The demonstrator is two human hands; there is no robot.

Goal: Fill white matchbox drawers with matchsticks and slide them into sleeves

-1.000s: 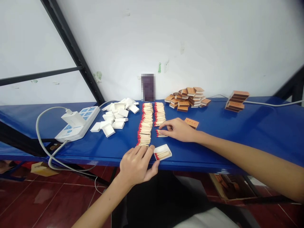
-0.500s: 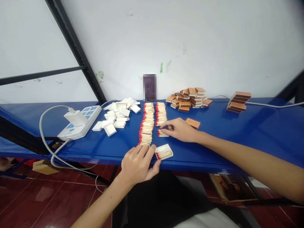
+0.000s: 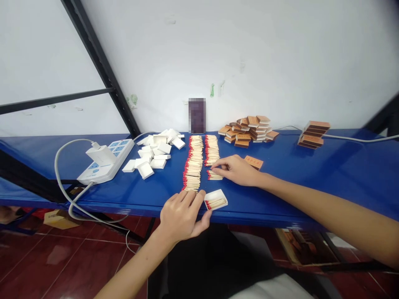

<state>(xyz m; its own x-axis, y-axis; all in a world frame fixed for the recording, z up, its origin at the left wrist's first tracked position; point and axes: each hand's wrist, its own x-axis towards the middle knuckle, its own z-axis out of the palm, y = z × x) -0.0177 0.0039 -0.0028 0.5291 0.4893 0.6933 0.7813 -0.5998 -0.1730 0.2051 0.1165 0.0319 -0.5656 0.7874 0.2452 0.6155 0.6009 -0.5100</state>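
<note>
My left hand (image 3: 183, 214) is at the shelf's front edge, its thumb and forefinger gripping the left end of a white matchbox tray (image 3: 220, 196). A few red-tipped matches (image 3: 216, 203) lie in the tray, along its near side. Farther back, my right hand (image 3: 237, 170) has its fingertips pinched at the far edge of a small group of matches (image 3: 215, 175). This group lies just in front of a longer row of matches (image 3: 212, 150). Another long row of matches (image 3: 193, 162) runs to the left of it, reaching down to my left hand's fingers.
White empty trays (image 3: 156, 149) lie heaped on the left, beside a power strip (image 3: 106, 166) with cables. Orange matchboxes (image 3: 249, 131) are piled at the back right, with a stack (image 3: 313, 133) farther right. One orange sleeve (image 3: 254, 162) lies behind my right hand. A dark pixelated rectangle (image 3: 198, 116) stands against the wall.
</note>
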